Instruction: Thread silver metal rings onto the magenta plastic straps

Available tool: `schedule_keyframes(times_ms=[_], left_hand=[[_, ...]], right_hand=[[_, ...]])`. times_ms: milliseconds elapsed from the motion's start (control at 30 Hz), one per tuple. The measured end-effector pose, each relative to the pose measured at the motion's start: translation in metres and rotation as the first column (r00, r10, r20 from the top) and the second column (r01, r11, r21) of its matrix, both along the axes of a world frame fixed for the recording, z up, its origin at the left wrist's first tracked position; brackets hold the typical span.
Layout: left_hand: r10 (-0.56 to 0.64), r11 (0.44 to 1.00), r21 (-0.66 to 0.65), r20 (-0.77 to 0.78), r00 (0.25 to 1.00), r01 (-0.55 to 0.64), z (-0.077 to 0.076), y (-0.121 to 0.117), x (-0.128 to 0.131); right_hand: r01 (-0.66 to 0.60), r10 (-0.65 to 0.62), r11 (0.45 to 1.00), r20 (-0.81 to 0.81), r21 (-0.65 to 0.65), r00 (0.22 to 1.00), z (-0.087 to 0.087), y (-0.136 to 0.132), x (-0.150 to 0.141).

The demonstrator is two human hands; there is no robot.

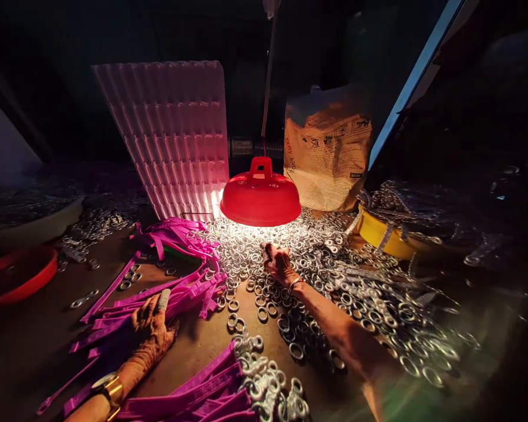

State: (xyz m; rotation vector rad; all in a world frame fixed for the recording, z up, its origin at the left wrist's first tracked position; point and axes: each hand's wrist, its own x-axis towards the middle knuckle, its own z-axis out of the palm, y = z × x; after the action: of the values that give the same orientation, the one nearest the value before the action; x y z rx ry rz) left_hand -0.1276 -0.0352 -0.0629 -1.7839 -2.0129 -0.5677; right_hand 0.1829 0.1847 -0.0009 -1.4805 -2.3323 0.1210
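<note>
The left hand (152,331) rests on a heap of pink plastic strips (176,290) lying on the table (35,346), its fingers curled round a small stack of metal rings (163,299) held upright, long axis pointing up and slightly away. The strips run lengthwise from near left to far right. The right hand (278,262) reaches forward into the spread of loose rings (334,275) under the red lamp (260,196), fingers bent down onto them; whether it grips any cannot be told.
</note>
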Motion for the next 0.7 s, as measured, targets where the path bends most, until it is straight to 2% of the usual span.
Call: schedule_keyframes(times_ms=[200, 367, 533, 700], left_hand=[[0.01, 1.0, 0.025, 0.043, 0.999, -0.011, -0.003, 0.0, 0.002], [0.016, 0.999, 0.048, 0.034, 0.999, -0.018, -0.007, 0.002, 0.002], [0.002, 0.999, 0.048, 0.021, 1.0, -0.003, -0.003, 0.001, -0.001], [0.004, 0.999, 0.032, -0.036, 0.999, -0.003, 0.004, 0.0, 0.003]], right_hand=[[0.17, -0.169, 0.985, 0.024, -0.025, 0.985, 0.009, 0.038, -0.048], [0.123, -0.121, 0.992, 0.069, -0.032, 0.99, 0.007, 0.044, -0.067], [0.092, -0.087, 0.994, 0.071, -0.062, 0.994, 0.001, 0.044, -0.062], [0.05, -0.051, 0.998, -0.047, -0.03, 0.998, 0.007, 0.045, -0.03]])
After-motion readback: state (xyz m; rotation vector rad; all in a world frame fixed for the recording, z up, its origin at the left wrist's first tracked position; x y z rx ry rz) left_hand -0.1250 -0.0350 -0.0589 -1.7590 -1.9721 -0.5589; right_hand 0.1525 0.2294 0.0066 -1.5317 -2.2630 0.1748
